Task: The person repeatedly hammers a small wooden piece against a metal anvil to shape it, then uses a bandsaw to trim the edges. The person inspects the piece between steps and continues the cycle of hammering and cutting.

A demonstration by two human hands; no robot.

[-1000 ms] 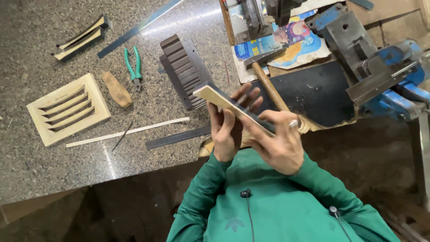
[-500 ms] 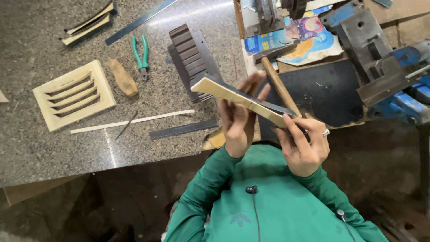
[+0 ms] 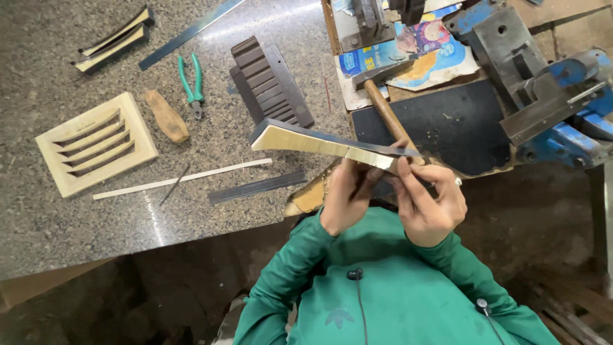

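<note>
At the far left of the stone worktop (image 3: 76, 243) lies a pale wooden vent frame (image 3: 96, 152) with slanted slats, and above it a pair of thin curved strips (image 3: 115, 39). To its right sit a small brown wooden block (image 3: 166, 115), green-handled pliers (image 3: 191, 83) and a long metal ruler (image 3: 191, 32) running up toward the top edge. Below these a thin pale stick (image 3: 182, 179) lies flat, with a dark flat bar (image 3: 257, 187) just beside its right end. A dark brown slatted frame (image 3: 269, 83) rests near the middle of the worktop.

In front of it, raised off the surface, is a long flat pale strip (image 3: 306, 140) with a dark edge, tilted slightly down to the right. The left hand (image 3: 348, 198) grips it from below near its right end, fingers closed around it. The right hand (image 3: 428, 204), a ring on one finger, pinches the same end from the other side, fingers pressed together on the strip. Both arms wear green sleeves (image 3: 287, 268).

Behind the hands a wooden-handled hammer (image 3: 383, 105) lies across a black mat (image 3: 447, 124), near colourful paper (image 3: 421, 51). At the far right stands a blue bench vise (image 3: 549, 96).
</note>
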